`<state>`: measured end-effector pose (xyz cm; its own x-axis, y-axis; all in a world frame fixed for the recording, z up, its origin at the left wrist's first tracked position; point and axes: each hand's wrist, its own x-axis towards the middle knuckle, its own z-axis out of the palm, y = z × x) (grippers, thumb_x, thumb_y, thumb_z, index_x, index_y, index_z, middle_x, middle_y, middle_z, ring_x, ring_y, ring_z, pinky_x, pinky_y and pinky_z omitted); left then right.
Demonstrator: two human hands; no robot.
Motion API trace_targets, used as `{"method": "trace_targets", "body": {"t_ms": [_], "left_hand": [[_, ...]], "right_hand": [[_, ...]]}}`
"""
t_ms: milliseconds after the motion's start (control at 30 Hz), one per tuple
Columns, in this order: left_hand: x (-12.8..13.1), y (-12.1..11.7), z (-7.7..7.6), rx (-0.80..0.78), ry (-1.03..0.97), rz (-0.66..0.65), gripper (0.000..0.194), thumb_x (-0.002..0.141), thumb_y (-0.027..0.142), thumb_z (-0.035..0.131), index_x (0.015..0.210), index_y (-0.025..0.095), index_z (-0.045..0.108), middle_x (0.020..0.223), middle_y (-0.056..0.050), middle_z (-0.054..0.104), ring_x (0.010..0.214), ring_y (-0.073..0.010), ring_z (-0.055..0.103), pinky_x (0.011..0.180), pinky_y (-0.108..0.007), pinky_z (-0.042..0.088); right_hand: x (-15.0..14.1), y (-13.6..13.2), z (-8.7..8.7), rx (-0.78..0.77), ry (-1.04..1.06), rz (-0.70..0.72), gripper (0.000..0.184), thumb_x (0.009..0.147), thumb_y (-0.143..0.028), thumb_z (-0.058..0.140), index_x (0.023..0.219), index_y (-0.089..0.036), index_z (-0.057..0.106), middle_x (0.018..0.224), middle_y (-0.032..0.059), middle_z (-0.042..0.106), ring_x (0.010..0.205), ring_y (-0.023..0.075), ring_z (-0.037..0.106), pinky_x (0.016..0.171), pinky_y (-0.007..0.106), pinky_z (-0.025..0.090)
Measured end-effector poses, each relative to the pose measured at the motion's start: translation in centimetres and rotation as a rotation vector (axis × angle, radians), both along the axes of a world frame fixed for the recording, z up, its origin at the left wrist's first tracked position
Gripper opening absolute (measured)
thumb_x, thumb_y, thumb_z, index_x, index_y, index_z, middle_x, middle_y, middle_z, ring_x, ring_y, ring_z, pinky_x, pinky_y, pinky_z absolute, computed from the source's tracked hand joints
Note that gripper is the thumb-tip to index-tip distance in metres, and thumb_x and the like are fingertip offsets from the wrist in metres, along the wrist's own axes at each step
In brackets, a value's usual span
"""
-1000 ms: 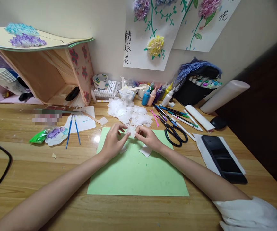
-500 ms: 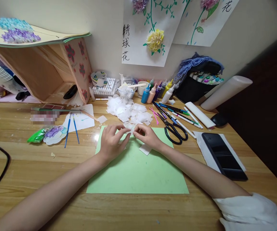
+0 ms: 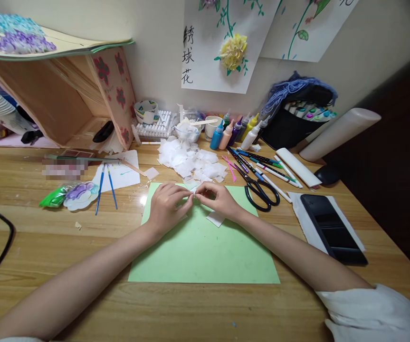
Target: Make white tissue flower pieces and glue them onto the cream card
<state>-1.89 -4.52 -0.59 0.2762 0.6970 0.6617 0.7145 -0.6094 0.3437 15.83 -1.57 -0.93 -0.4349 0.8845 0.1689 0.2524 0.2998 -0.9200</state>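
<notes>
Over the top edge of a light green paper sheet (image 3: pixel 205 259), my left hand (image 3: pixel 168 206) and my right hand (image 3: pixel 219 200) meet, fingertips nearly touching. Between them both hands pinch a small piece of white tissue paper (image 3: pixel 194 189), mostly covered by the fingers. A small white paper square (image 3: pixel 215 219) lies on the green sheet beneath my right hand. Just beyond the fingers is a loose pile of white tissue pieces (image 3: pixel 183 159). Part of another pale scrap shows under my left hand.
Black-handled scissors (image 3: pixel 258 190) and several pens lie to the right, near a black phone-like case (image 3: pixel 333 229). Paint bottles (image 3: pixel 216 136) stand behind the pile. Two blue brushes (image 3: pixel 111 186) and a flower-shaped palette (image 3: pixel 81 196) lie left. A patterned box (image 3: pixel 114 95) stands at back left.
The fingertips of both hands have drawn closer together around the tissue piece, and my left fingers have closed more. The camera view has shifted slightly.
</notes>
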Motion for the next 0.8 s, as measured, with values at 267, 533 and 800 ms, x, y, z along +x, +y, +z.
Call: {"method": "trace_targets", "body": {"t_ms": [267,533,800], "left_hand": [[0.02,-0.03,0.12,-0.063,-0.017,0.006,0.009,0.079,0.024,0.061,0.076,0.02,0.069,0.076,-0.001,0.071,0.071,-0.016,0.062,0.069,-0.031,0.041],[0.04,-0.03,0.05,-0.14,-0.042,0.015,0.012,0.08,0.026,0.059,0.075,0.021,0.068,0.075,-0.002,0.07,0.073,-0.0159,0.061,0.07,-0.03,0.041],[0.06,-0.02,0.22,-0.26,-0.061,0.054,0.017,0.081,0.029,0.059,0.069,0.019,0.065,0.062,0.0,0.063,0.063,-0.0143,0.056,0.066,-0.029,0.04]], "right_hand": [[0.15,0.14,-0.08,-0.061,0.041,0.026,0.011,0.076,-0.025,0.06,0.078,-0.015,0.064,0.072,0.0018,0.061,0.063,0.0109,0.049,0.059,0.024,0.038],[0.21,0.17,0.15,-0.108,0.039,0.04,0.012,0.075,-0.026,0.061,0.078,-0.014,0.064,0.073,0.0021,0.06,0.063,0.011,0.049,0.059,0.025,0.038],[0.23,0.26,0.02,-0.113,0.029,0.043,0.013,0.073,-0.026,0.064,0.08,-0.015,0.063,0.072,0.0014,0.058,0.063,0.0112,0.048,0.059,0.025,0.038]]}}
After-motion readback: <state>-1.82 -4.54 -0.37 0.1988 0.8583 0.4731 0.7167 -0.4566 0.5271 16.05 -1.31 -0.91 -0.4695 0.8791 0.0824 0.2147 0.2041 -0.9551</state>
